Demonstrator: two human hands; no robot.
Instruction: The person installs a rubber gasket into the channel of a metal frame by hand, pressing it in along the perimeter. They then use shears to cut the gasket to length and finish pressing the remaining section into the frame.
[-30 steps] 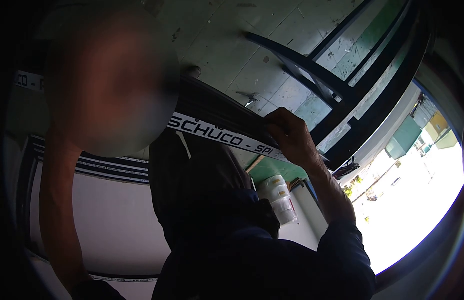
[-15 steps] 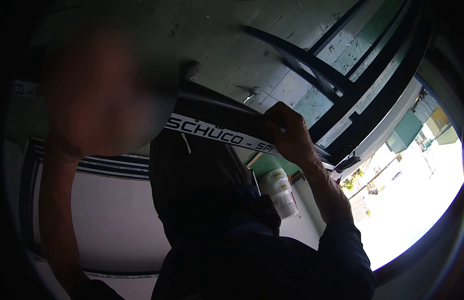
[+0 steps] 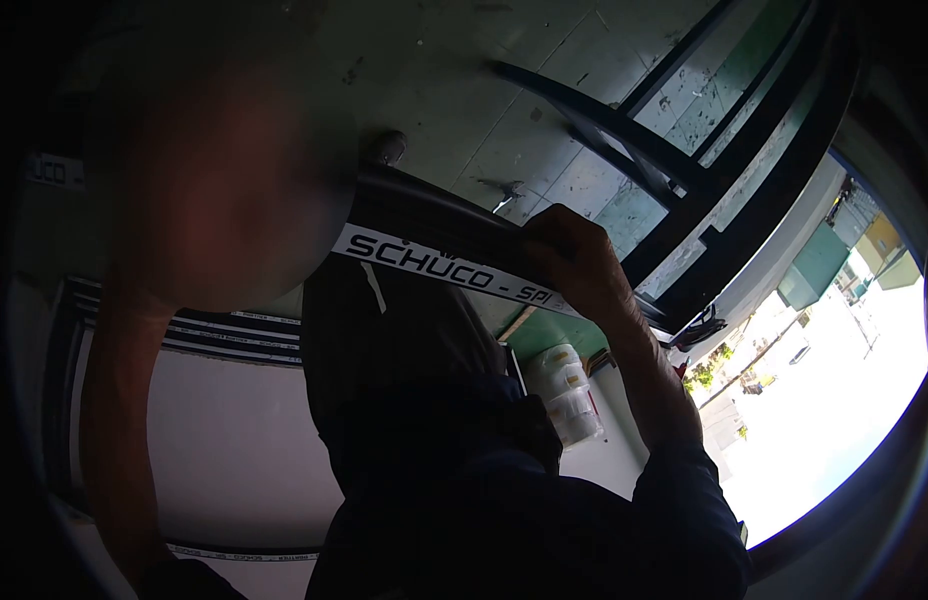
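Note:
My right hand [image 3: 574, 255] is closed around the far edge of a long dark profile [image 3: 444, 215]. A white tape strip [image 3: 434, 265] printed "SCHÜCO - SPI" runs along the profile, which crosses in front of my legs. My left forearm [image 3: 119, 400] reaches up at the left. Its hand lies in a round blurred patch, so its fingers cannot be made out. Another piece of printed tape [image 3: 59, 170] shows beyond the blur at the far left.
Dark rails of a rack [image 3: 674, 160] stand at the upper right above the stained tiled floor [image 3: 464, 110]. Plastic-wrapped white rolls [image 3: 566, 395] are beside my leg. Behind my left arm is a pale panel [image 3: 234, 440] with dark taped profiles [image 3: 234, 335]. Bright daylight comes in at right.
My left arm and the blurred patch have shifted slightly right. The printed lettering has moved a little to the right, while my right hand keeps its grip in nearly the same place.

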